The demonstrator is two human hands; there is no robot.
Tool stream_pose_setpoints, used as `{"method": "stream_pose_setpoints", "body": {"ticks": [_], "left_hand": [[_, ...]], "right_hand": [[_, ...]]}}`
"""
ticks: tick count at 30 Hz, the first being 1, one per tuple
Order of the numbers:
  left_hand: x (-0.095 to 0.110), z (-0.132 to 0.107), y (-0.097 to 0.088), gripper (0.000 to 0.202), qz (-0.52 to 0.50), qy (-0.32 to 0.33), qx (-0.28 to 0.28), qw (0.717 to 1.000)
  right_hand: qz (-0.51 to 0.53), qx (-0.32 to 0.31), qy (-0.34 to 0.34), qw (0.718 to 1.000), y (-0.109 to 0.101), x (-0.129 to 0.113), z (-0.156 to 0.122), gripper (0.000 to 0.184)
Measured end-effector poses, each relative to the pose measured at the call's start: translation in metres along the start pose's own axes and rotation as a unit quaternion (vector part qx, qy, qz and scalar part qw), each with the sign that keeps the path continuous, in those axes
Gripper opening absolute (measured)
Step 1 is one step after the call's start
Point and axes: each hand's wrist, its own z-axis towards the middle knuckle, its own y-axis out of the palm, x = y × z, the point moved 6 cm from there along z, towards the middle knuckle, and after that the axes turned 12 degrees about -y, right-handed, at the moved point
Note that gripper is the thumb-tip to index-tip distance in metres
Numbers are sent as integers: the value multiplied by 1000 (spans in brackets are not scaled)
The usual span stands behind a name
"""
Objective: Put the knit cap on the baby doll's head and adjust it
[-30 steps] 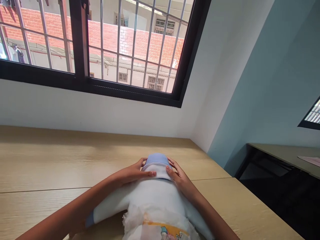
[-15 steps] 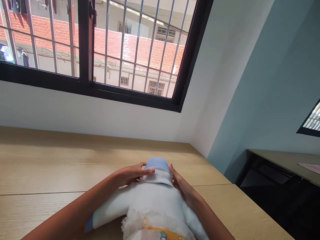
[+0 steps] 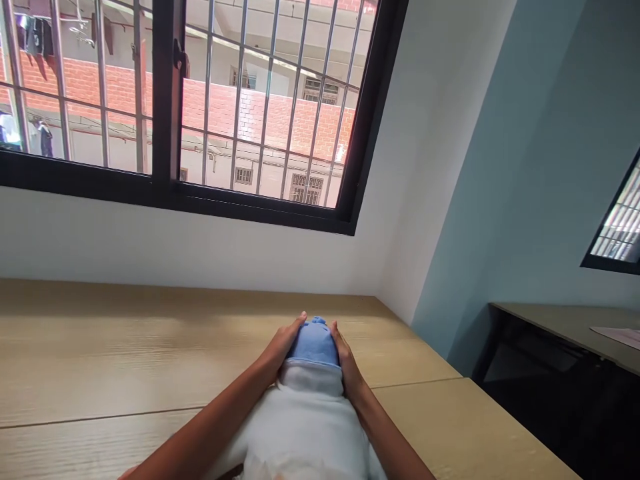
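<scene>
A baby doll in a white long-sleeved top [image 3: 305,427] lies on its back or front on the table; I cannot tell which, as its face does not show. A blue cap [image 3: 314,348] with a knotted tip and a pale turned-up band [image 3: 310,378] covers its head. My left hand [image 3: 285,345] presses along the cap's left side, thumb pointing up near the tip. On the opposite side, my right hand [image 3: 346,357] cups the cap, so it is held between both palms. Most fingers are hidden behind it. A frilly white edge shows at the bottom.
The wooden table [image 3: 150,347] has a seam across it and meets the white wall below a black-framed barred window [image 3: 260,200]. A second, darker table [image 3: 555,319] with a pinkish sheet [image 3: 620,335] stands at the right by a blue-green wall.
My hands have shifted from the cap's pale band up to its blue top, and more of the blue now shows, with the knotted tip visible. The view has tilted upward slightly.
</scene>
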Motion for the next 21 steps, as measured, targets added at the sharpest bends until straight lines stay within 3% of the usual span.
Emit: {"method": "stream_pose_setpoints", "body": {"ticks": [6,16,21], "left_hand": [[-10,0,7,62,-35,-28,-88,995],[-14,1,9,57,-44,14,-84,995],[-13,-2,8,58,-20,22,-77,997]], "right_hand": [[-50,-1,2,999,0,-2,-3,58],[12,-10,58,998,-1,20,-7,48],[36,-52,66,996,4,10,-17,36]]}}
